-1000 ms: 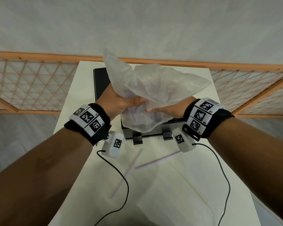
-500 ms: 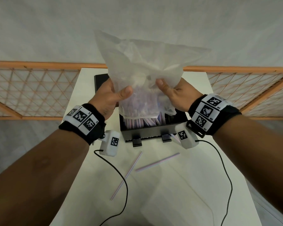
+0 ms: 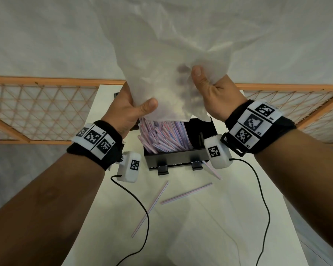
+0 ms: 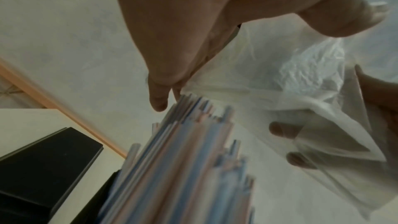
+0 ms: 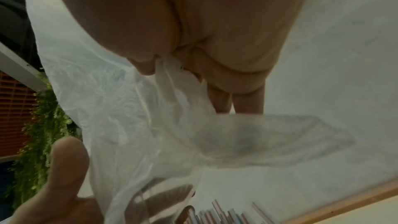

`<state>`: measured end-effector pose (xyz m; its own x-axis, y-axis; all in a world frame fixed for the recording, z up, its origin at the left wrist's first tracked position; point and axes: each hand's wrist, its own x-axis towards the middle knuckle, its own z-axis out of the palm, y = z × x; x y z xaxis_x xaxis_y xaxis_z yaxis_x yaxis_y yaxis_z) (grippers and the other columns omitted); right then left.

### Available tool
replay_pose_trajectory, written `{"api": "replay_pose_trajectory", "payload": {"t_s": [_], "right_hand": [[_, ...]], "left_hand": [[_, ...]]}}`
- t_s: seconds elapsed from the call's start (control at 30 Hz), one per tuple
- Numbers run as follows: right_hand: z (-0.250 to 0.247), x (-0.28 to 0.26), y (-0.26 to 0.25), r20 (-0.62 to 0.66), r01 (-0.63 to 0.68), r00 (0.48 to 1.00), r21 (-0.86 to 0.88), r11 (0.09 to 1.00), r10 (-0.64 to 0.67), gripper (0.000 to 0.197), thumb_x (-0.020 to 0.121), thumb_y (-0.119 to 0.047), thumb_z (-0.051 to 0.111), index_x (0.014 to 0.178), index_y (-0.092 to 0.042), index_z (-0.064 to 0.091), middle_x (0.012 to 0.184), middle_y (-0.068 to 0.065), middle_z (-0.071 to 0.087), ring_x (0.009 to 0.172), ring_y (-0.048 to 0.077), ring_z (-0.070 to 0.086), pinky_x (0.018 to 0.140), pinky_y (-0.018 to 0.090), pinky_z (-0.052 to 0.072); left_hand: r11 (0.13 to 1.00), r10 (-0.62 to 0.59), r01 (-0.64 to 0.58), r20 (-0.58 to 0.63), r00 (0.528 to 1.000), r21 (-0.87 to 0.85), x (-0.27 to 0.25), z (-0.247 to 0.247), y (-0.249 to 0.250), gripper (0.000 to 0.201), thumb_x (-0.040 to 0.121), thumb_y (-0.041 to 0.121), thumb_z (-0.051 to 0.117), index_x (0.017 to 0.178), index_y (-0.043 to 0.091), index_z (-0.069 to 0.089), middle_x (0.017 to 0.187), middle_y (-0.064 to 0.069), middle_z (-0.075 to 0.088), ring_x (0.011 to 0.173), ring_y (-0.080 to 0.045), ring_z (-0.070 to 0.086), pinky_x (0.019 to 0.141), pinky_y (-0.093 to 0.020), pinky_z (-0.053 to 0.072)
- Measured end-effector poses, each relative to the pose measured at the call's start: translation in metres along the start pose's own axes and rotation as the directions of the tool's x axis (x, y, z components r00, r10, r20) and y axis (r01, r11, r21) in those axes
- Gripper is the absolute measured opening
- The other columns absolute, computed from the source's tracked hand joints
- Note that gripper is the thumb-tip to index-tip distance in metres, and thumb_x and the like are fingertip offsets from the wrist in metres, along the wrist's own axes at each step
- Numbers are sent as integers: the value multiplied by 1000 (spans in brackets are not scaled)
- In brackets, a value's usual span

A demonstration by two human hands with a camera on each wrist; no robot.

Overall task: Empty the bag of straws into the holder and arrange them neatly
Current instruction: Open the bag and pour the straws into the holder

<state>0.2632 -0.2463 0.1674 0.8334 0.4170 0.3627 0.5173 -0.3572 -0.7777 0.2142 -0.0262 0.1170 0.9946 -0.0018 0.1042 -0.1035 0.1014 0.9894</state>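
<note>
A thin translucent plastic bag (image 3: 167, 54) hangs mouth-down above the black holder (image 3: 173, 158). My left hand (image 3: 135, 106) pinches the bag's left side near its mouth, and my right hand (image 3: 206, 87) grips the right side higher up. A bundle of pink and blue striped straws (image 3: 161, 137) stands tilted in the holder's left half, with the upper ends just under the bag's mouth. In the left wrist view the straws (image 4: 183, 168) rise beside the bag (image 4: 290, 91). The right wrist view shows the bag (image 5: 133, 117) pinched under my right hand (image 5: 176, 74).
Two loose straws (image 3: 150, 208) (image 3: 186, 193) lie on the white table (image 3: 200, 227) in front of the holder; a third (image 3: 212, 169) sticks out by its right front corner. Black wrist cables trail over the table. A wooden lattice rail (image 3: 37, 112) runs behind.
Both hands have lifted the bag upward off the holder. The straws have slid out of it and now stand exposed in the holder.
</note>
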Motion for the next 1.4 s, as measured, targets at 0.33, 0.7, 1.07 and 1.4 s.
{"api": "replay_pose_trajectory", "payload": {"t_s": [0.33,0.7,1.07,1.4], "right_hand": [[-12,13,-3,-277,-73,959,-61,996,53,41,102,-37,44,94,-5,68,90,12,73,83,27,71,73,42,56],[11,1,-46,-73,-92,988,409,908,133,36,83,-19,64,83,17,64,76,26,65,70,27,61,61,43,50],[-18,-13,-32,94,62,993,47,997,-66,59,79,-22,73,133,-6,56,129,11,63,108,24,63,69,49,58],[12,-29,-52,121,-100,991,351,931,61,19,91,-16,64,103,-1,63,90,30,66,77,44,68,70,56,58]], "left_hand": [[799,182,70,-352,918,597,-7,18,43,80,78,48,83,144,23,46,137,4,53,112,-9,55,91,-27,48],[912,170,-146,-29,985,383,-8,55,44,87,69,24,87,145,24,43,116,-8,72,100,-30,73,84,-56,60],[832,288,-269,36,957,485,-24,51,62,15,71,16,67,84,20,63,95,-19,57,82,-28,62,68,-35,53],[687,504,-374,-39,863,623,-37,33,77,37,72,6,76,102,19,61,90,9,62,76,6,57,63,-15,47]]}}
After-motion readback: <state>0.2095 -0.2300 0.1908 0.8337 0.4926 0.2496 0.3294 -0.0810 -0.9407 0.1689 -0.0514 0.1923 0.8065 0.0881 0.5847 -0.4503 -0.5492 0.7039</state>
